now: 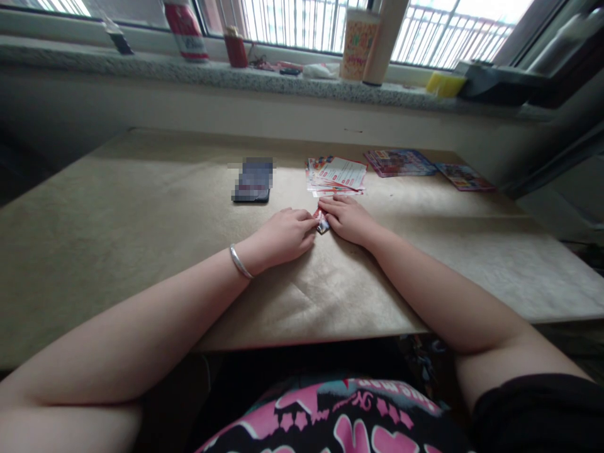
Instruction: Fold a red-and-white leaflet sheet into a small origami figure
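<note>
A small folded piece of printed paper (pixel 322 225), red, white and dark, lies on the table between my hands and is partly covered by fingers. My left hand (pixel 287 236), with a silver bangle at the wrist, has its bent fingertips on the paper's left side. From the right, my right hand (pixel 350 220) holds the paper down with its thumb and fingers. Just beyond my fingertips is a fanned pile of white-and-red printed sheets (pixel 342 173). The paper's far part is hidden under my right fingers.
On the beige table (pixel 155 251), a dark phone-like object (pixel 255 180), partly blurred, lies left of the sheets. Colourful cards (pixel 401 162) are piled at the back right, beside another small stack (pixel 465 177). A can (pixel 186 31), a cup (pixel 358 47) and other items stand on the windowsill.
</note>
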The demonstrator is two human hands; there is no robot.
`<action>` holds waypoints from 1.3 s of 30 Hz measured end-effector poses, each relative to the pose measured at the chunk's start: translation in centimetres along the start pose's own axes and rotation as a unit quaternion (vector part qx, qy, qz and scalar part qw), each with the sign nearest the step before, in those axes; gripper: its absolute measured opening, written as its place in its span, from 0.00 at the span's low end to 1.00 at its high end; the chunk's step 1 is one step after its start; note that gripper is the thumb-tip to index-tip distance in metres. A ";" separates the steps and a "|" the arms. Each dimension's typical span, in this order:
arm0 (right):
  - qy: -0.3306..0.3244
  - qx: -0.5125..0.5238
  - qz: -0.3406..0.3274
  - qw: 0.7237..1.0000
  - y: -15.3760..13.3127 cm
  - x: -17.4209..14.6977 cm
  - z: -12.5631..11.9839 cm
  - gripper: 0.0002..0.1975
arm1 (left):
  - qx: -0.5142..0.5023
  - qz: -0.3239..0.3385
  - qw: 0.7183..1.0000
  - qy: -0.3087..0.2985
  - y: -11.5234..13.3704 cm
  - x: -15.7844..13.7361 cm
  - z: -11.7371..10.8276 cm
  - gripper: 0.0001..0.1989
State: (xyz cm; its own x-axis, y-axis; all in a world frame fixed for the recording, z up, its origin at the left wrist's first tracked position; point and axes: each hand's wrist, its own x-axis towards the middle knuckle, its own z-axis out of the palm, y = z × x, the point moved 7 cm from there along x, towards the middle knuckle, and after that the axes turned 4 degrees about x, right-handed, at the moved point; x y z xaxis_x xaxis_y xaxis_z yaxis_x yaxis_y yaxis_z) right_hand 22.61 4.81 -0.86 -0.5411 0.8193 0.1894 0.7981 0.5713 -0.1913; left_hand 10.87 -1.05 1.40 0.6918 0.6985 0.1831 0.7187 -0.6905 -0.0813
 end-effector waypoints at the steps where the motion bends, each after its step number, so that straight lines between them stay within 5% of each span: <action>1: 0.002 0.000 0.000 1.000 0.0 0.0 0.1 0.24 | 0.008 0.003 1.000 0.001 0.1 0.1 0.1 0.20; 6: 0.007 -0.008 0.009 1.000 0.0 0.0 0.3 0.25 | 0.007 -0.007 1.000 0.012 0.0 0.1 1.3 0.25; 11: 0.001 -0.023 0.025 0.999 -0.1 -0.4 0.2 0.26 | -0.045 -0.035 0.998 -0.042 -0.7 -0.1 2.2 0.27; 17: 0.007 0.010 -0.056 0.998 -0.6 -0.8 -0.9 0.20 | -0.040 -0.024 0.997 -0.058 -1.0 0.1 1.6 0.28; 29: -0.044 0.081 -0.071 0.993 0.1 -2.0 -2.2 0.16 | -0.043 -0.022 0.998 -0.040 -1.6 0.2 1.0 0.26; 33: -0.040 0.066 -0.056 0.995 0.2 -2.0 -2.3 0.15 | -0.024 0.007 1.000 -0.009 -1.4 0.2 0.2 0.19; 39: -0.036 0.026 -0.057 0.997 -0.3 -2.4 -2.6 0.15 | -0.020 0.065 0.998 -0.006 -2.1 -0.6 0.2 0.22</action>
State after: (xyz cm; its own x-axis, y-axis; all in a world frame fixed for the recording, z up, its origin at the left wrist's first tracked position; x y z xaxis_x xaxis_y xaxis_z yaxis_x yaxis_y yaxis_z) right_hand 24.34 2.57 1.28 -0.6468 0.7492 0.1428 0.7163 0.6610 -0.2235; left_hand 8.98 0.05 1.28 0.7794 0.6053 0.1618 0.6203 -0.7817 -0.0638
